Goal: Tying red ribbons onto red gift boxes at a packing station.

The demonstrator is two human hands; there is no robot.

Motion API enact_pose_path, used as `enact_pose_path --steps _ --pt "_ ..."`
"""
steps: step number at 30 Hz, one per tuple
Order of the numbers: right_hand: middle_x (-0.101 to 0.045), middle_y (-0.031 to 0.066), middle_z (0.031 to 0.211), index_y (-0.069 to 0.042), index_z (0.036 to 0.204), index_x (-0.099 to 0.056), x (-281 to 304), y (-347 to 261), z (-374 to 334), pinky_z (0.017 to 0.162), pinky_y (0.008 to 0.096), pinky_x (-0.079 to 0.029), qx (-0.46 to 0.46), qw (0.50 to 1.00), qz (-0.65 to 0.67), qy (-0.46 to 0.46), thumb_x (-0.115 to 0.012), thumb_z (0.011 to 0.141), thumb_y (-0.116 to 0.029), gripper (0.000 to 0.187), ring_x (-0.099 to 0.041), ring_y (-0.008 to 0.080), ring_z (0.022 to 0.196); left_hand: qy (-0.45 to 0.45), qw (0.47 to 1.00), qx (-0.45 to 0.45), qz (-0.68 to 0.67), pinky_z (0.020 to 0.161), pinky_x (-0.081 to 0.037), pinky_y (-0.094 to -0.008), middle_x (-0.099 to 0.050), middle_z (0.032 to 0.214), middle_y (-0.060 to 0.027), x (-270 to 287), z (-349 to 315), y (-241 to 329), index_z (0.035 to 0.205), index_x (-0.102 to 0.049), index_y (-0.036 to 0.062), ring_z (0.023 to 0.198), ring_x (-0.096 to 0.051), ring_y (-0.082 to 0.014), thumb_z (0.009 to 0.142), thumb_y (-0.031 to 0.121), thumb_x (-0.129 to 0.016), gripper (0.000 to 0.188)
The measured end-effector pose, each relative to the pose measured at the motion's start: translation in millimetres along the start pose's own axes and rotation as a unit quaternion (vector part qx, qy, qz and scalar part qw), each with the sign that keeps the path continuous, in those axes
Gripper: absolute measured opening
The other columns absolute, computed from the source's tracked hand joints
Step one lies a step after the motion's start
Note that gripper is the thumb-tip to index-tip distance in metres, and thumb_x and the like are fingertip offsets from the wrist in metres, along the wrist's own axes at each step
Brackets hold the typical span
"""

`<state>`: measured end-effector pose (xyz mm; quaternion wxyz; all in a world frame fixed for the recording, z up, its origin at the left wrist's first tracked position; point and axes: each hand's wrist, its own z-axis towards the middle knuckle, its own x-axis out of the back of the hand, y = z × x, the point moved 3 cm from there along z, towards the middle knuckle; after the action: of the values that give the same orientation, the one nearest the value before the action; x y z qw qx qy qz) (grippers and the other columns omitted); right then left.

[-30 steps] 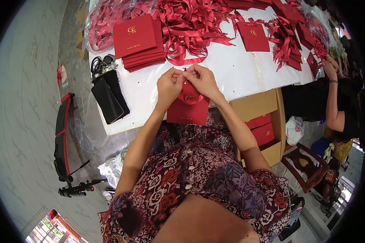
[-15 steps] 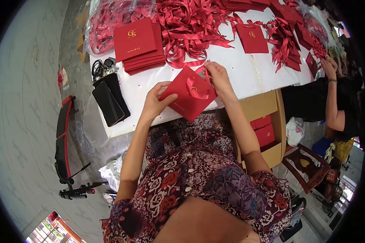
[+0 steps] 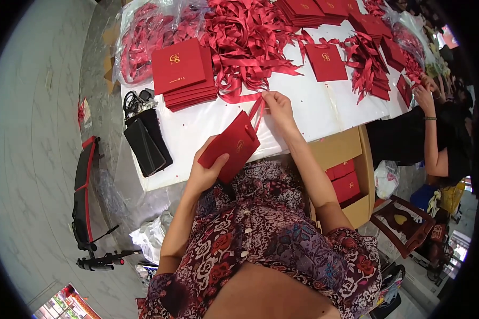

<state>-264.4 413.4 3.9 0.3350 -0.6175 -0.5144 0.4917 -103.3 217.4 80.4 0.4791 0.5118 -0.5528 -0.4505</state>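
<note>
My left hand (image 3: 206, 169) grips a small red paper gift bag (image 3: 230, 150) with gold print by its lower left side, thumb on its face. The bag is tilted, held over the table's front edge. A red ribbon (image 3: 257, 114) runs up from its top edge to my right hand (image 3: 277, 109), whose thumb and fingertips pinch it. Just beyond lies a loose heap of red ribbons (image 3: 250, 45). Left of the heap sits a stack of flat red bags (image 3: 179, 66).
A black phone (image 3: 143, 148) and keys lie at the white table's (image 3: 181, 175) left edge. Further right are another red bag (image 3: 326, 63) and a ribbon bundle (image 3: 364, 61). An open carton (image 3: 363, 154) with red bags stands below the table edge. A co-worker's arm (image 3: 430, 133) reaches in at right.
The bag has moved down and left and turned more edge-on. My right hand has drawn slightly away, leaving the ribbon stretched from the bag's top.
</note>
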Motion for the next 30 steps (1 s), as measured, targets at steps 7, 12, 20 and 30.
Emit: enact_pose_path --steps 7,12,20,30 --pt "-0.066 0.0057 0.075 -0.002 0.089 -0.063 24.0 -17.8 18.4 0.062 0.031 -0.05 0.128 0.954 -0.266 0.053 -0.061 0.095 -0.035 0.033 -0.063 0.0162 0.068 0.089 0.959 -0.126 0.239 0.091 -0.045 -0.0322 -0.061 0.107 -0.0129 13.2 -1.9 11.3 0.124 -0.057 0.0033 0.102 -0.06 -0.0285 0.077 -0.007 -0.063 0.049" --pt "-0.068 0.0132 0.075 -0.003 0.088 -0.063 15.8 -6.9 32.8 0.066 0.0401 -0.051 0.153 0.861 -0.478 0.085 -0.065 0.09 -0.036 0.033 -0.066 0.031 0.072 0.034 0.888 -0.185 0.42 0.096 -0.04 -0.0454 -0.052 0.121 -0.0143 -31.9 2.8 -9.4 0.13 -0.055 0.0085 0.113 -0.05 -0.0354 0.062 0.0 -0.075 0.071" --pt "-0.066 0.0089 0.078 -0.001 0.088 -0.06 46.6 -30.4 0.1 0.068 0.0275 -0.051 0.217 0.931 -0.291 0.043 -0.064 0.09 -0.011 0.011 -0.062 0.0112 0.072 -0.024 0.911 -0.174 0.373 0.096 -0.042 -0.0408 -0.053 0.123 -0.013 -62.0 13.3 -28.1 0.131 -0.056 0.0098 0.111 -0.051 -0.0309 0.081 0.029 -0.077 0.058" --pt "-0.062 0.0108 0.078 -0.007 0.088 -0.061 -4.9 -24.5 -98.4 0.066 0.0405 -0.048 0.337 0.814 -0.445 -0.16 -0.066 0.084 -0.01 0.007 -0.062 0.0317 0.074 0.015 0.983 0.101 -0.155 0.063 -0.044 -0.0192 -0.067 0.085 0.0029 -58.3 61.6 -54.8 0.112 -0.069 0.0036 0.072 -0.057 -0.0035 0.097 0.021 -0.061 0.024"
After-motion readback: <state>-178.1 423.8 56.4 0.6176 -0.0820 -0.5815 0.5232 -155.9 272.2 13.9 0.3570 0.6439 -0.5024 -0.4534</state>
